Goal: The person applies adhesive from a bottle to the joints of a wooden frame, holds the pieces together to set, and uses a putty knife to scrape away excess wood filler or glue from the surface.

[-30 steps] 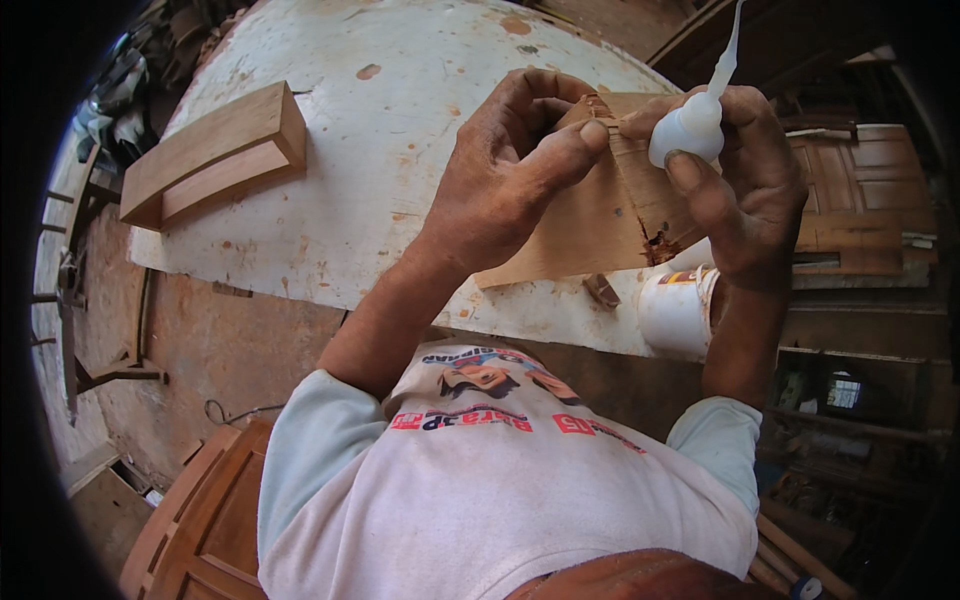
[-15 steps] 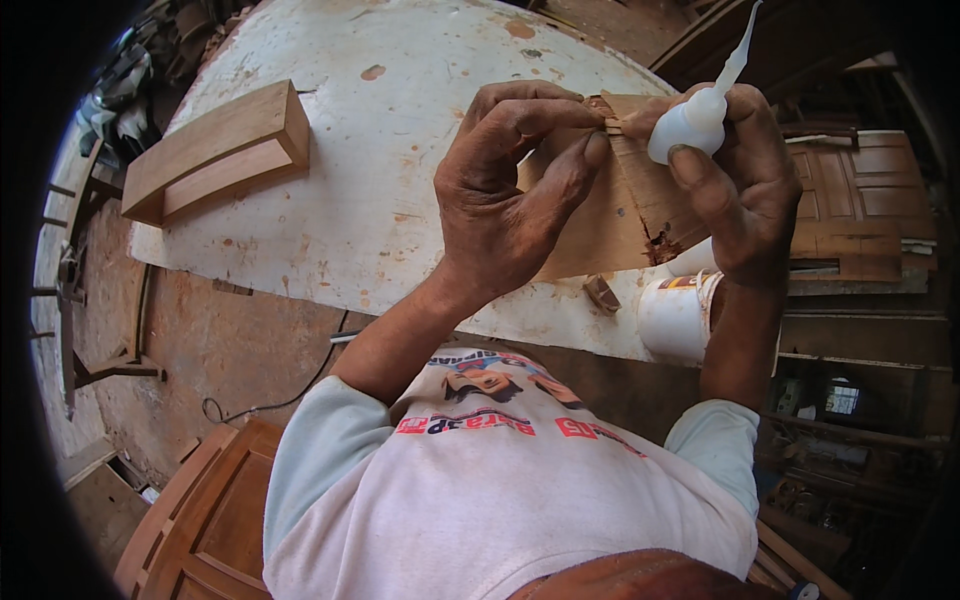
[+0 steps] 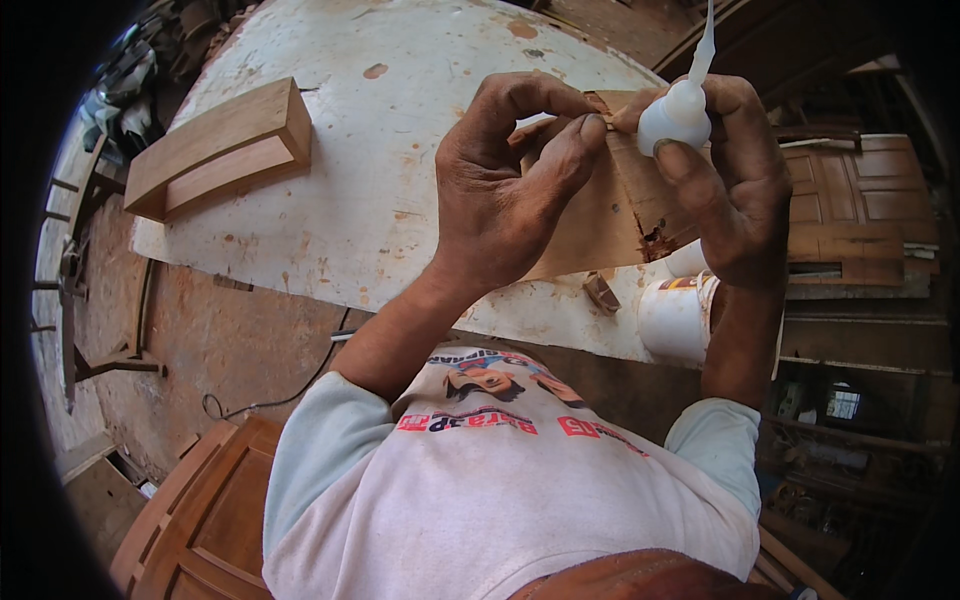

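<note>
In my right hand is a small white squeeze bottle with a long thin nozzle pointing up and away from me. My left hand is closed in a pinch, thumb against index finger, over a seam in a wooden board. Whatever the pinch holds is too small to make out. The right index fingertip comes close to the left fingertips at that seam. A ragged, dark reddish broken patch shows at the seam's near end. Both hands hide part of the board.
A hollow wooden box frame lies on the stained white tabletop at left. Near the front edge are a small wood block and a white bucket. Panelled doors stand at right; another wooden door lies low at left.
My right hand and the bottle have shifted slightly left, and the nozzle stands more upright. My left hand stays at the seam, its fingers moved only a little.
</note>
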A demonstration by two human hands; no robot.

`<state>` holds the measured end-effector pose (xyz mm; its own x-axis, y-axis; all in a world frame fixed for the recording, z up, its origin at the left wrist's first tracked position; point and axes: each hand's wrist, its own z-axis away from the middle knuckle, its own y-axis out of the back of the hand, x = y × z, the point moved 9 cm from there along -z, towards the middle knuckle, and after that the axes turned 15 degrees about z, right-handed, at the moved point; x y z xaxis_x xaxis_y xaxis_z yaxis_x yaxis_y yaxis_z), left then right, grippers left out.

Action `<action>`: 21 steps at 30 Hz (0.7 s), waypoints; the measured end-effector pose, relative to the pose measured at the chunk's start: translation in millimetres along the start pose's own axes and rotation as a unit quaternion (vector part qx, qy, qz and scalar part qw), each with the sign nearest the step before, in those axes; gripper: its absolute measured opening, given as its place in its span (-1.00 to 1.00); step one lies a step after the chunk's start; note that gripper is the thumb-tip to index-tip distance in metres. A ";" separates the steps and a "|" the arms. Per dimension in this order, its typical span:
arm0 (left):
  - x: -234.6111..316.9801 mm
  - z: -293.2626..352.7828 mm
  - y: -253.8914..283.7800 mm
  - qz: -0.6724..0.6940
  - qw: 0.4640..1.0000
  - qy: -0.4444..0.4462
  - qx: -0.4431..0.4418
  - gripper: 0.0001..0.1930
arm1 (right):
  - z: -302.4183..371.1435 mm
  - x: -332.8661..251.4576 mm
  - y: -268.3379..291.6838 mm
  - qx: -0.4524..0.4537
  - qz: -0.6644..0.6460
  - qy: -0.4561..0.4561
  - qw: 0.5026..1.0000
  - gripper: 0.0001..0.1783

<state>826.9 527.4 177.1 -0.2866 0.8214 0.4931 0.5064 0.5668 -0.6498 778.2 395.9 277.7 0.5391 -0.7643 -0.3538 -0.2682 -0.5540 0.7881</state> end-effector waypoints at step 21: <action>-24.8 -5.0 2.7 0.104 0.979 0.173 0.036 -0.45 | -8.3 -10.3 -6.2 -0.058 0.074 0.006 0.996 -0.65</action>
<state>839.4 508.3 165.9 0.1150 0.8554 0.5050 0.4630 0.4036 -0.7891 780.9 410.0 280.7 0.5099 -0.8304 -0.2247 -0.2519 -0.3939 0.8840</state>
